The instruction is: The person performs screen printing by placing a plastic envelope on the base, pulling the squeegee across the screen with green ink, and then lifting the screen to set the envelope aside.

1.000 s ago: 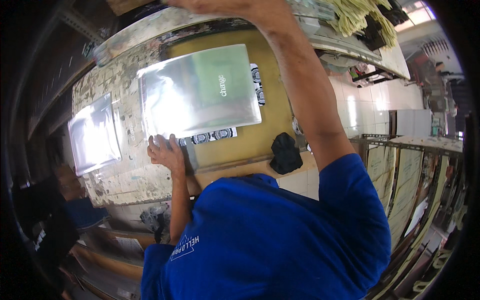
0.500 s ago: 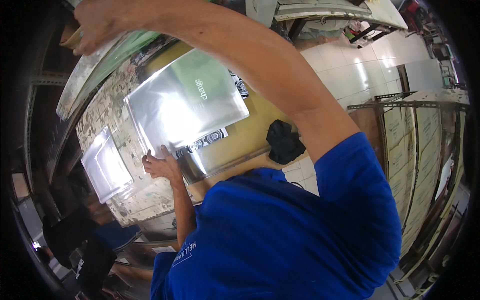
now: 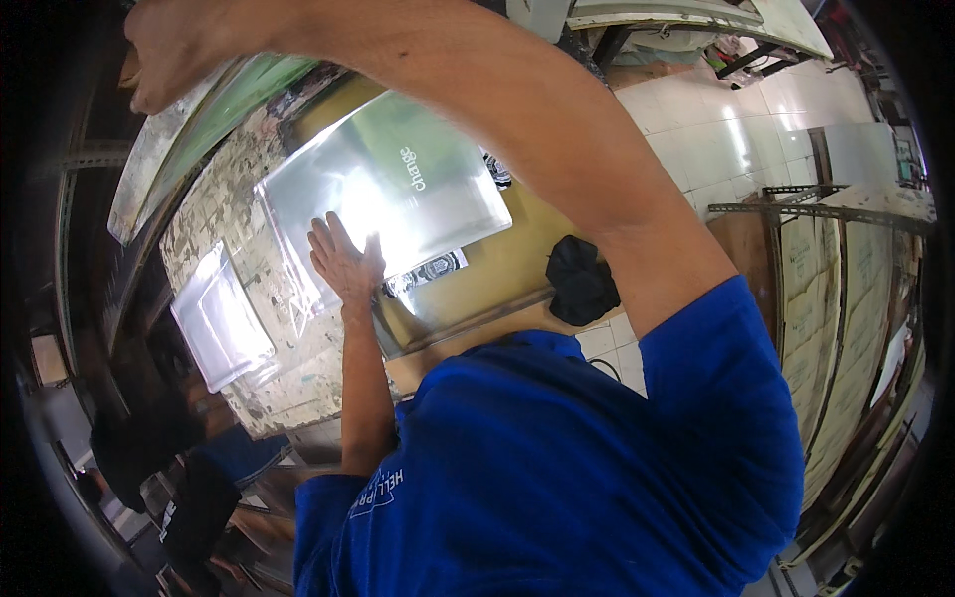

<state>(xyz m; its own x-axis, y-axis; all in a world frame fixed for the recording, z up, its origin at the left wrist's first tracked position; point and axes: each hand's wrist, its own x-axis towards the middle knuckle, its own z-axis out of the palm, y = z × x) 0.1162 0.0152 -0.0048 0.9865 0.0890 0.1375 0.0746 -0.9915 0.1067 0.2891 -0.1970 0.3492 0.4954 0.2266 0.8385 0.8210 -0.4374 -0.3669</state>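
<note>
A glossy clear plastic sheet [image 3: 438,214] with white print lies on a yellowish board [image 3: 527,239]. My left hand [image 3: 346,261] rests on its near left part, fingers spread and palm down. My right arm stretches across the top of the view to the far left. There my right hand [image 3: 184,50] is closed round a tan, wood-like piece [image 3: 128,70], mostly hidden by the fingers. Close beneath that hand is a tilted frame with a green, see-through panel [image 3: 224,124]. Strips with black-and-white patterns [image 3: 428,271] show from under the sheet.
Another stack of clear plastic sheets [image 3: 224,318] lies on the paint-stained table [image 3: 308,383] at left. A black cloth-like bundle [image 3: 582,282] sits by the board's right end. A person in dark clothes [image 3: 149,448] is at lower left. Shelving with boards [image 3: 836,328] stands at right.
My left hand has moved from the sheet's near left corner farther onto it and flattened out. My right hand has shifted slightly left, still closed. The whole view has shifted a little.
</note>
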